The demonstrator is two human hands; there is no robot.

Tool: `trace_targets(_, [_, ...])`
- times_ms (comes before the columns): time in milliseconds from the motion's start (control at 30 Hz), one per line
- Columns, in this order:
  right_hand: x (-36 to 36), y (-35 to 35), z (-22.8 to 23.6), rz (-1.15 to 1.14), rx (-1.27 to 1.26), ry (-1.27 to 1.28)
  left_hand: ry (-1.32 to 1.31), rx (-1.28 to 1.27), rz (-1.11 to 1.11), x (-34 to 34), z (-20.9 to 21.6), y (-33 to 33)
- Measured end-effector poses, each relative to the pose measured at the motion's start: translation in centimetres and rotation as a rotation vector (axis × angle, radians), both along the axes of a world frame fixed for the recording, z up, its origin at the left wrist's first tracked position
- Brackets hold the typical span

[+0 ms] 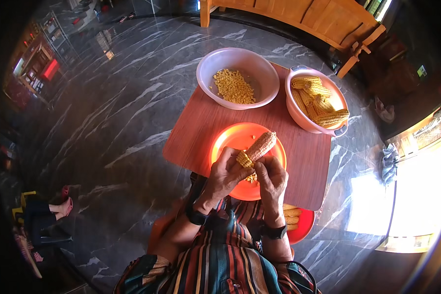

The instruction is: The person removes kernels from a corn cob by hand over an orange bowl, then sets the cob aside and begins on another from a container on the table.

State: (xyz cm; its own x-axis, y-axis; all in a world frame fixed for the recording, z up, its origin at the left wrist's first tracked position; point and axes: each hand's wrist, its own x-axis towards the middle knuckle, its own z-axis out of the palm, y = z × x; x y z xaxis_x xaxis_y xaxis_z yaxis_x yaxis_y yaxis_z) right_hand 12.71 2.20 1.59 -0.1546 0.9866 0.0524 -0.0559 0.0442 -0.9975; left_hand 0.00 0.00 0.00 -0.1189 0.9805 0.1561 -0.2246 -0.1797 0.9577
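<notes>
Over an orange basin (221, 142) I hold a corn cob (261, 145), tilted with its bare, stripped end pointing away to the upper right. Yellow kernels still cover the end nearest me. My left hand (226, 171) is closed around that kernel-covered end. The fingers of my right hand (272, 177) press on the cob's near side, thumb against the kernels. Loose kernels (252, 178) lie in the basin beneath my hands, and a few more rest near its far side.
Behind the basin on the reddish wooden table (191, 132) stands a pale tub (206, 63) of loose kernels. A pink tub (291, 110) of whole corn cobs is to its right. A red basin (306, 228) with cobs sits low by my right arm. A wooden bench (289, 19) stands farther back.
</notes>
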Motion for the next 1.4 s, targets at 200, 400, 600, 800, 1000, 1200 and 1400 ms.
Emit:
trace_targets(200, [0.3,0.2,-1.4,-0.206,0.007,0.008,-0.153,-0.138,-0.001,0.4,-1.3,0.6])
trace_targets(400, [1.8,1.2,-2.9,-0.239,0.082,-0.314,-0.357,-0.197,-0.058,-1.0,-1.2,0.5])
trace_targets(600, [0.8,-0.1,-0.6,-0.147,0.131,-0.081,-0.309,-0.169,-0.117,-0.8,-0.7,0.2])
trace_targets(800, [0.3,-0.4,0.2,-0.013,0.075,-0.028,-0.197,-0.096,-0.127,-1.0,-0.7,0.0])
trace_targets(1000, [0.4,-0.7,0.4,-0.003,-0.056,0.071,0.008,-0.042,-0.096,-1.0,-1.3,-0.2])
trace_targets(1200, [-0.3,-0.5,0.0,-0.072,-0.072,0.087,-0.049,-0.010,-0.046,0.0,-1.1,0.0])
trace_targets(1400, [-0.4,-0.5,-1.4,-0.127,-0.070,0.151,-0.133,-0.098,-0.140,-0.3,-1.4,0.0])
